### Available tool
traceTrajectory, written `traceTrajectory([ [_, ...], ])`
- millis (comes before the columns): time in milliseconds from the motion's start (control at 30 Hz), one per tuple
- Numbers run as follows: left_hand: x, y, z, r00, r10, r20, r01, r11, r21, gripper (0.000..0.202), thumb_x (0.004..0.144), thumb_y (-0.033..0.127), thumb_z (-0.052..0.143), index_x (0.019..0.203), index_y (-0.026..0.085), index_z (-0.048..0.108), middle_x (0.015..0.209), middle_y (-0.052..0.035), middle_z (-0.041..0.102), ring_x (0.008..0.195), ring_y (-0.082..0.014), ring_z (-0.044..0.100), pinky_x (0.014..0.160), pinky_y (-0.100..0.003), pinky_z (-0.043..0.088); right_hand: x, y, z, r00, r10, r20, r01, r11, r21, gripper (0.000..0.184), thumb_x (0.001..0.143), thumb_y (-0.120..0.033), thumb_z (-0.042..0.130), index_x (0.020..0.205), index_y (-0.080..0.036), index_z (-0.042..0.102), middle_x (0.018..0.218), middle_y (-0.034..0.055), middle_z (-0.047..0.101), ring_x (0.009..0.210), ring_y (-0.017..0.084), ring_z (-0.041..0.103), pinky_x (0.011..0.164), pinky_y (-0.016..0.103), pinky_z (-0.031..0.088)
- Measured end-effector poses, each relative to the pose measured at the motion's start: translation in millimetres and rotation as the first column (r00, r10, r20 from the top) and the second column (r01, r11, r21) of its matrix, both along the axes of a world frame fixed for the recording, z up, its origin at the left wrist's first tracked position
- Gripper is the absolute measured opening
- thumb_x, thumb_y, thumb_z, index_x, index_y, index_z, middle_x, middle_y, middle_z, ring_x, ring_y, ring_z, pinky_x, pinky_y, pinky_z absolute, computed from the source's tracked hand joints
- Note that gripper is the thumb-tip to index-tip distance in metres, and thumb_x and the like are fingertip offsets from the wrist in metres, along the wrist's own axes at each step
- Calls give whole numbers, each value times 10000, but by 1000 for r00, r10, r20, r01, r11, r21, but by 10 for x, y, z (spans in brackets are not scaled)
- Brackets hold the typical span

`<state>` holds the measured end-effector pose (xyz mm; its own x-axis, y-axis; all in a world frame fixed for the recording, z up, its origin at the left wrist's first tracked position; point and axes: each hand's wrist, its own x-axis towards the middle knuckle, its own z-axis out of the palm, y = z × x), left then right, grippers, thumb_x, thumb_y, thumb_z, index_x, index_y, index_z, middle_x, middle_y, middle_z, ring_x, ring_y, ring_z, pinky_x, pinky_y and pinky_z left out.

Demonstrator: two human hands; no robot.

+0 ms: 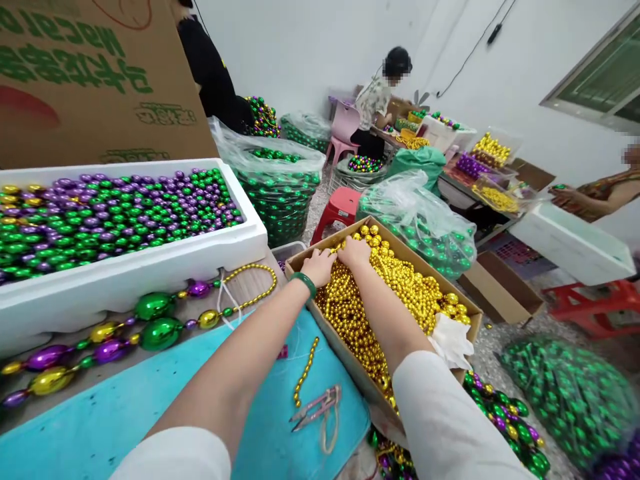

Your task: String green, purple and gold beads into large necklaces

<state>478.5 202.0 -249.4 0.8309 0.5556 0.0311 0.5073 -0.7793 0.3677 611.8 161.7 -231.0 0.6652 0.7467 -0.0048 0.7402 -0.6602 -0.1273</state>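
Deep among gold beads (400, 280), left hand (319, 265) and right hand (354, 252), fingers' closure unclear; box (303, 257) lengthwise far-left to near-right.

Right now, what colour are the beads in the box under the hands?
Gold. The head view shows the beads best, in the cardboard box.

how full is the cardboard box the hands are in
Nearly full: gold bead strands pile up to the rim of the cardboard box.
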Motion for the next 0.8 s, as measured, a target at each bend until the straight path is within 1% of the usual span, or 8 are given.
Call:
traceTrajectory([
  [167, 203, -13, -12, 999, 10, -35, -12, 999, -42, 356, 843, 359, 607, 1155, 187, 605, 1220, -142, 561, 1206, -354, 458, 916, -484, 480, -66, -152, 10, 999, 12, -41, -9, 997, 72, 340, 784, -367, 640, 1009, -112, 655, 1058, 207, 686, 1139, 345, 572, 953, 441, 408],
  [267, 262, 3, -54, 997, 37, -71, -43, 995, -90, 365, 861, 358, 580, 1189, 197, 603, 1237, -156, 570, 1180, -362, 522, 922, -496, 472, -30, -219, 1, 991, -37, -131, 60, 984, 170, 301, 740, -336, 679, 944, -115, 656, 1021, 210, 687, 1142, 354, 573, 962, 452, 395],
  [367, 272, 85, -111, 994, 41, -103, -58, 984, -167, 486, 801, 390, 661, 1251, 228, 572, 1237, -157, 596, 1096, -347, 611, 918, -485, 484, 53, -244, 22, 952, -54, -300, 150, 940, 308, 350, 756, -459, 653, 887, -135, 636, 955, 173, 689, 1074, 345, 595, 911, 446, 426],
  [500, 219, 149, -60, 998, 57, -34, -64, 969, -239, 528, 724, 346, 741, 1216, 229, 588, 1227, -142, 618, 1101, -338, 628, 935, -445, 488, 158, -236, 103, 781, 109, -615, 245, 852, 463, 506, 802, -658, 498, 849, -166, 604, 680, 49, 633, 754, 232, 630, 690, 338, 485],
  [600, 117, 99, 144, 990, 79, 113, -47, 962, -269, 462, 751, 326, 714, 1183, 226, 582, 1230, -112, 620, 1136, -313, 614, 958, -409, 480, 216, -287, 203, 584, 267, -767, 324, 790, 521, 551, 809, -701, 442, 841, -172, 593, 520, -13, 507, 559, 178, 556, 568, 307, 468],
  [667, -35, 38, 324, 971, 97, 216, -30, 955, -295, 428, 827, 403, 628, 1208, 232, 534, 1185, -82, 637, 1055, -260, 652, 879, -356, 519, 243, -351, 297, 476, 353, -805, 366, 753, 547, 551, 813, -700, 431, 823, -172, 589, 478, -35, 444, 508, 164, 515, 538, 304, 462],
  [733, -303, -27, 483, 923, 189, 336, -15, 889, -458, 408, 891, 492, 503, 1208, 235, 481, 1042, -53, 659, 826, -194, 693, 662, -295, 542, 237, -407, 414, 392, 419, -819, 385, 733, 560, 537, 821, -683, 437, 814, -169, 588, 453, -47, 405, 489, 158, 494, 528, 302, 462],
  [800, -714, -102, 580, 819, 387, 424, 68, 668, -741, 392, 890, 546, 463, 1131, 237, 465, 881, -17, 627, 576, -142, 641, 434, -238, 436, 152, -426, 536, 314, 468, -826, 378, 737, 561, 512, 830, -658, 450, 813, -166, 591, 434, -56, 380, 484, 153, 488, 528, 297, 463],
])
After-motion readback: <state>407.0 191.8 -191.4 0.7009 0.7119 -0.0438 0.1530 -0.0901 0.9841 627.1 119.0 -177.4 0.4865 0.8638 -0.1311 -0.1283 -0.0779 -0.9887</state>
